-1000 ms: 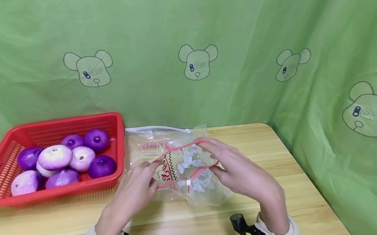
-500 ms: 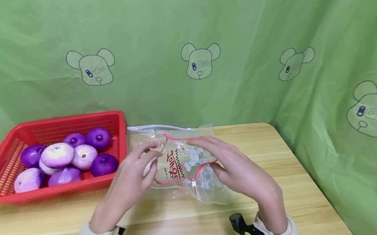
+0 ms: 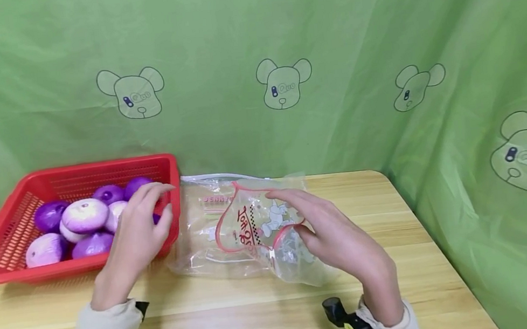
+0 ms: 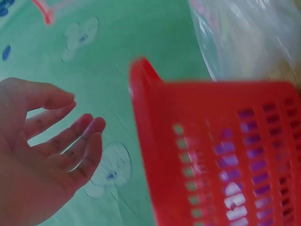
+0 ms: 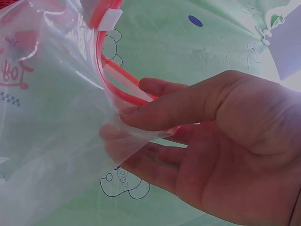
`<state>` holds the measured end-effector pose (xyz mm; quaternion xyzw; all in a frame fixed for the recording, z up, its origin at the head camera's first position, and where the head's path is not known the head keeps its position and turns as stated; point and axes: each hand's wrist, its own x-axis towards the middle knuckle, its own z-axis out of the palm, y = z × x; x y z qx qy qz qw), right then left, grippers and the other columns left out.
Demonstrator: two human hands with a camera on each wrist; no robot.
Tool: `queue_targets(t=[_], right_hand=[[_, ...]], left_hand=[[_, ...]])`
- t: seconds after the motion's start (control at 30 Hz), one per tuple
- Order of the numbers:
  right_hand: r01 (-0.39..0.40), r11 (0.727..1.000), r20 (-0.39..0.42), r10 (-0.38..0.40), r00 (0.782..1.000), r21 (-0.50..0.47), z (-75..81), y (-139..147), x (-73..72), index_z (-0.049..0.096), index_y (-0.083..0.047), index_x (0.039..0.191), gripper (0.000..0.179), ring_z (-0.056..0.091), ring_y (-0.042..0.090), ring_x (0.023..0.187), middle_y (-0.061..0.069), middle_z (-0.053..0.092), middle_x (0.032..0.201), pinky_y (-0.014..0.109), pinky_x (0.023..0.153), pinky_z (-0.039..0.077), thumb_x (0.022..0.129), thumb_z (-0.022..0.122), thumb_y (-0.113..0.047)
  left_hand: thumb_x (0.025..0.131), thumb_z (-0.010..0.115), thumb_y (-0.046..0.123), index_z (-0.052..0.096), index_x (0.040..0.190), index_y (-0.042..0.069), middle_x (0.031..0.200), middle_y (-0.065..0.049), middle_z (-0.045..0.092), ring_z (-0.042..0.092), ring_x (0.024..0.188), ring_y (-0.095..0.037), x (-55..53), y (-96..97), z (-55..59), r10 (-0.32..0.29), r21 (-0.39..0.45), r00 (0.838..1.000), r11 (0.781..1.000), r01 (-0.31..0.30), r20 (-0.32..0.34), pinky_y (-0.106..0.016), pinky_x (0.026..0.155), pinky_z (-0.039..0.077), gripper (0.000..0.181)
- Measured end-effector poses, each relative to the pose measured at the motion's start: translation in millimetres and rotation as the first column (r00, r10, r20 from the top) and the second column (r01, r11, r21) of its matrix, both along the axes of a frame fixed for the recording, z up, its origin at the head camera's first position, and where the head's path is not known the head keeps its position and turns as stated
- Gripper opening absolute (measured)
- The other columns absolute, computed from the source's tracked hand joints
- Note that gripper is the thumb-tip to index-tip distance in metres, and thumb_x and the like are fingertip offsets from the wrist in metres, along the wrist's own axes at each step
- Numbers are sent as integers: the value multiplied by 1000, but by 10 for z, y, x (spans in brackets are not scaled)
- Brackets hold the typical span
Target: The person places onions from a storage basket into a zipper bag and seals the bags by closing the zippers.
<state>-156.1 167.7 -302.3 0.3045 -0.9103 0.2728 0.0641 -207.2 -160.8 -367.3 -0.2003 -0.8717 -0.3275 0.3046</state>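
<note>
My right hand (image 3: 337, 232) holds the right side of a clear zip bag (image 3: 236, 227) by its mouth, which gapes between red zip edges. In the right wrist view, the thumb and fingers pinch the bag's film beside the red zip (image 5: 109, 84); a white slider (image 5: 109, 20) sits farther along it. Free of the bag, my left hand (image 3: 136, 230) hovers over the right front side of a red basket (image 3: 12, 276), fingers loosely bent and holding nothing. Purple and whitish onions (image 3: 85, 216) lie heaped inside; the hand hides some. The left wrist view shows that hand's fingers (image 4: 70, 150) apart from the basket wall (image 4: 164, 155).
Another clear bag with a white zip (image 3: 216, 177) lies flat on the wooden table (image 3: 242, 319), partly under the red-edged one. A green curtain (image 3: 215, 126) with bear heads hangs behind and to the right. The table's right edge (image 3: 441, 252) is at the curtain.
My left hand has let go of the red-edged bag's left side and moved left to the basket. The right hand stays at the bag, whose mouth remains spread.
</note>
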Motion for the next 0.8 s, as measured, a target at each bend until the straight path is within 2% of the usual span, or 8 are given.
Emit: queue_targets(t=[0.2, 0.33, 0.53, 0.8], right_hand=[[4, 1000, -24, -4, 1000, 4, -28, -13, -12, 47, -15, 146, 75, 54, 17, 126, -2, 51, 146, 38, 99, 51, 81, 54, 21], [5, 1000, -25, -5, 1000, 6, -33, -16, -14, 47, -15, 146, 75, 54, 16, 126, -2, 52, 146, 37, 99, 51, 81, 55, 21], [4, 1000, -36, -4, 999, 6, -37, -3, -6, 48, -16, 146, 75, 54, 13, 126, -4, 52, 145, 35, 100, 50, 81, 55, 21], [-1, 1000, -35, 1, 999, 9, -9, 0, 1, 48, -15, 146, 75, 54, 14, 126, -4, 52, 145, 35, 100, 50, 81, 54, 21]], left_hand=[[83, 65, -5, 65, 118, -2, 120, -21, 63, 58, 113, -40, -61, -279, -28, 45, -17, 996, 999, -44, 75, -55, 96, 45, 35], [83, 67, -3, 62, 121, -5, 122, -26, 60, 56, 112, -42, -91, -359, -79, 50, -57, 985, 998, -41, 166, -58, 98, 43, 38], [85, 69, 1, 59, 125, -6, 128, -31, 54, 50, 118, -50, -149, -426, -199, 75, -169, 944, 985, -20, 322, -64, 103, 36, 42], [85, 72, 6, 59, 124, -8, 124, -34, 56, 48, 121, -51, -186, -528, -286, 92, -203, 905, 979, -6, 416, -63, 103, 36, 43]])
